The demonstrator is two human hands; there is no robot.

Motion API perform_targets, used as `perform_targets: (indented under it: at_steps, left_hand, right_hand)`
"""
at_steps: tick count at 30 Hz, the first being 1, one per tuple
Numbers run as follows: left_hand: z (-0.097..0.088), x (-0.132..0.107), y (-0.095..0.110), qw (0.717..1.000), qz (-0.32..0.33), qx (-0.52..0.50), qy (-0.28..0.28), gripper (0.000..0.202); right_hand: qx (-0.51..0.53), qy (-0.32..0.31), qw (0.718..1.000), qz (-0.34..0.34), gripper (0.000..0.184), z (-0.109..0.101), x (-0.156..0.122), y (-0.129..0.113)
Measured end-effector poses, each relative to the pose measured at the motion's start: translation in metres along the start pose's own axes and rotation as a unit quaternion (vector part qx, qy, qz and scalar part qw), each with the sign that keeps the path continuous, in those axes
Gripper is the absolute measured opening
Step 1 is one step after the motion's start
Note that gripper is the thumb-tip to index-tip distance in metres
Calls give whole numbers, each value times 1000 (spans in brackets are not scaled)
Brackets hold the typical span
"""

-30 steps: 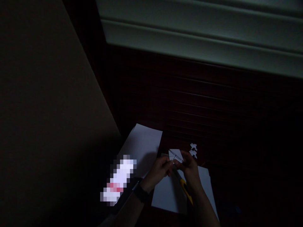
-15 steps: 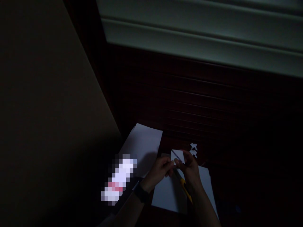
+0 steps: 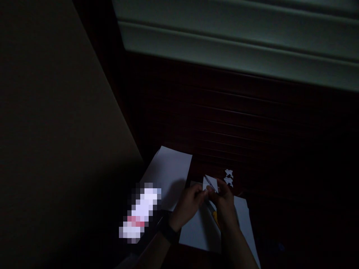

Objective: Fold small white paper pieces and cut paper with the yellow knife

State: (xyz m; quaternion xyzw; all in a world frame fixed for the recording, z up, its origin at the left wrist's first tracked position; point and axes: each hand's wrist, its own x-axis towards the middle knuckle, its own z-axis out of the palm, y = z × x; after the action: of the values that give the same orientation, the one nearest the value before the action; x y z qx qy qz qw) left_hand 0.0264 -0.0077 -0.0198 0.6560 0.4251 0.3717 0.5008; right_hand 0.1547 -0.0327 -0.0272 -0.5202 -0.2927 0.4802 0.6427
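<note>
A small folded piece of white paper (image 3: pixel 211 181) is held up between my two hands, with a dark slanting line across its face. My left hand (image 3: pixel 192 200), with a dark band on its wrist, pinches the lower left edge of the paper. On the right edge, my right hand (image 3: pixel 226 203) grips with thumb and fingers, the thumb lying on the front. Beneath the hands, a yellow-handled cutter knife (image 3: pixel 215 218) lies on white sheets (image 3: pixel 198 233), partly covered by my right hand and forearm.
To the left lies a larger white sheet or stack (image 3: pixel 171 170). A lit, pixelated screen (image 3: pixel 140 215) glows near the left forearm. Small folded paper pieces (image 3: pixel 229 178) sit behind the right hand. A dark slatted panel (image 3: pixel 224 112) rises behind, and a pale wall (image 3: pixel 56 112) stands left.
The folded paper has tilted slightly, and its slanting line looks wider. My right hand has shifted a little and covers more of the cutter knife's handle.
</note>
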Motion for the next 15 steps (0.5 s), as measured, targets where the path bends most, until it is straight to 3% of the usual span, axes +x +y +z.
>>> perform_targets:
  at_steps: [8,15]
  left_hand:
    - [-2,-4,10,997,35,62,15,21]
    - [-1,-4,16,999,28,28,21,24]
  right_hand:
    - [19,-30,999,-12,52,4,-3,-5]
    - [-10,2,999,-44,50,8,-4,-3]
